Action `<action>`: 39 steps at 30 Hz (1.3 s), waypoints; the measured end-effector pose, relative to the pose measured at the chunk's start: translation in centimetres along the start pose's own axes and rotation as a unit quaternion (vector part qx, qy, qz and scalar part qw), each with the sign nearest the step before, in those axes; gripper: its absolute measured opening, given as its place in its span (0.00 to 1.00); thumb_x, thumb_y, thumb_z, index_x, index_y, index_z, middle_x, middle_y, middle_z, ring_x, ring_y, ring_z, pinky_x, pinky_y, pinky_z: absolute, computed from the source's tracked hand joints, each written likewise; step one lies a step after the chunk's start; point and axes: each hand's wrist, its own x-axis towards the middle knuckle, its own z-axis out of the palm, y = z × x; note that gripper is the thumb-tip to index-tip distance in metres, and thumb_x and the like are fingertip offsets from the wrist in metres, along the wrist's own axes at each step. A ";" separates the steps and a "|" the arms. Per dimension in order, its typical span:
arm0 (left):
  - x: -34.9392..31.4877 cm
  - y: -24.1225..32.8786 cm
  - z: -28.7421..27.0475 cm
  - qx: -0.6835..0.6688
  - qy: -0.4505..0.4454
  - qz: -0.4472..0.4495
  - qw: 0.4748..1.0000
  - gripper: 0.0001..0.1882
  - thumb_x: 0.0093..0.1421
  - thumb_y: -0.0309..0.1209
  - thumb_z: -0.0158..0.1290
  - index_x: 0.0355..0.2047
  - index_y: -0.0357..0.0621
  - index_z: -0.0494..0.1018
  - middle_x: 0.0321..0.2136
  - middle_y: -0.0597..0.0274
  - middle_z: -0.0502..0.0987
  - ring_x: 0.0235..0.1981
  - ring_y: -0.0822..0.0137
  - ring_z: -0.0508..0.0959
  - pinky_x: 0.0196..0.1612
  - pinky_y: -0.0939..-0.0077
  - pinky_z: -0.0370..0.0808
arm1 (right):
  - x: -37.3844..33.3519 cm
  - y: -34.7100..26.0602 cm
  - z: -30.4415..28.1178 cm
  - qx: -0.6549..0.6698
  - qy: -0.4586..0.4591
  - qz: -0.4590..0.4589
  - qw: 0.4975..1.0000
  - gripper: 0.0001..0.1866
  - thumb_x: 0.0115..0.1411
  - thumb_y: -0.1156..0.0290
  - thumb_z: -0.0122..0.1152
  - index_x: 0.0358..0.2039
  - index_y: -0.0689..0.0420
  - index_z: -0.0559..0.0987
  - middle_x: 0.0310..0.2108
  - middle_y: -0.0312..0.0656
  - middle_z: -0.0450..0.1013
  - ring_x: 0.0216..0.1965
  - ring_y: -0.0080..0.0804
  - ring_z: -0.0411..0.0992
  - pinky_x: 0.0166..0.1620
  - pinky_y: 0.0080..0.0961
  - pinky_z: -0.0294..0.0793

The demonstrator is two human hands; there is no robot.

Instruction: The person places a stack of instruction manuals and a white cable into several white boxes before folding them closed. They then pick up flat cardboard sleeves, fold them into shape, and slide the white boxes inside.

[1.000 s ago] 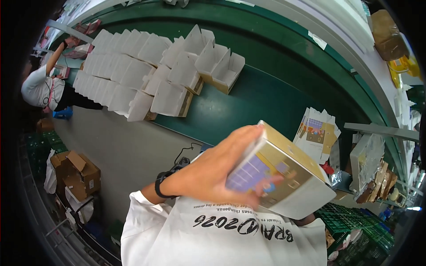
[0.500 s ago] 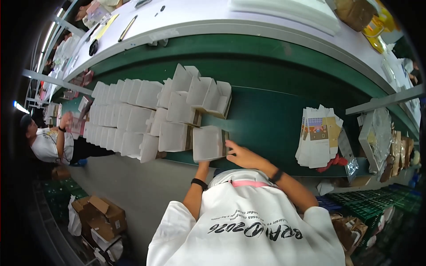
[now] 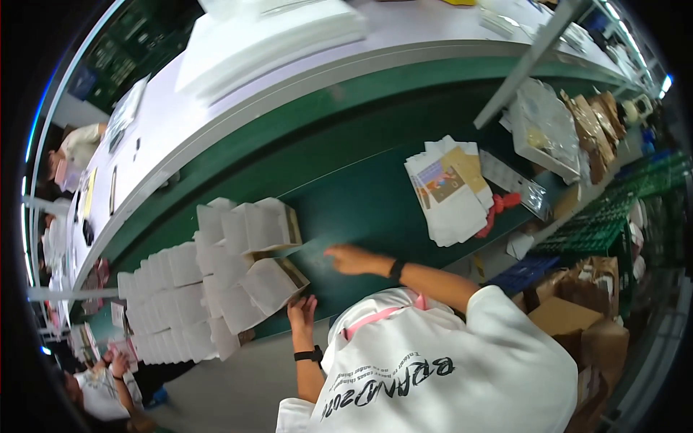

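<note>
At the near end of several rows of white open cartons [image 3: 189,307] stands one tilted white carton [image 3: 268,290] with a brown inner side. My left hand [image 3: 302,315] is beside its near right corner, fingers stretched up and apart, holding nothing I can see; whether it touches the corner I cannot tell. My right hand [image 3: 351,260] is over the green work surface [image 3: 361,202], right of the cartons. Its fingers point left and are smeared, and nothing shows in them. Farther right lies a fanned pile of flat printed white cartons [image 3: 449,195].
A red cloth-like item [image 3: 498,214] lies beside the flat pile. Beyond it stands a white tray [image 3: 545,133] with clear plastic. White foam sheets [image 3: 271,43] are stacked on the upper shelf. A grey post [image 3: 530,61] rises at the right. Another person [image 3: 108,386] works at the far left.
The carton between my hands now stands against the others, and both hands are off it or at its corner. My right hand has moved away rightward. The view has swung to the right.
</note>
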 end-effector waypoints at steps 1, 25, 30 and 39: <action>0.6 0.3 0.3 -0.022 0.014 -0.064 0.998 0.22 0.59 0.22 0.47 0.55 0.40 0.62 0.49 0.52 0.71 0.48 0.51 0.75 0.49 0.57 0.76 | -1.1 1.4 -3.7 -0.043 0.090 -0.056 0.993 0.16 0.51 0.74 0.54 0.42 0.62 0.75 0.41 0.53 0.73 0.44 0.50 0.72 0.48 0.40 0.71; -8.5 5.1 29.0 0.229 -0.215 0.194 0.929 0.23 0.62 0.39 0.55 0.52 0.36 0.69 0.43 0.55 0.78 0.47 0.64 0.76 0.53 0.68 0.70 | -19.3 -1.1 -17.5 0.296 0.418 0.157 0.845 0.12 0.64 0.68 0.57 0.44 0.62 0.74 0.36 0.33 0.74 0.36 0.23 0.72 0.42 0.24 0.72; -13.3 10.9 27.4 0.198 -0.340 0.253 0.884 0.15 0.61 0.30 0.56 0.46 0.35 0.74 0.36 0.58 0.81 0.43 0.69 0.77 0.48 0.71 0.72 | -14.3 -8.2 -17.1 0.239 0.371 0.036 0.897 0.15 0.63 0.65 0.58 0.44 0.63 0.74 0.38 0.41 0.76 0.38 0.25 0.74 0.42 0.21 0.73; -18.8 12.4 20.8 0.358 -0.259 0.434 0.785 0.26 0.58 0.25 0.56 0.57 0.38 0.65 0.52 0.52 0.72 0.51 0.59 0.74 0.53 0.67 0.69 | -8.1 -15.1 -14.8 0.232 0.270 -0.126 0.926 0.20 0.66 0.59 0.52 0.49 0.62 0.69 0.44 0.47 0.74 0.41 0.35 0.76 0.49 0.26 0.72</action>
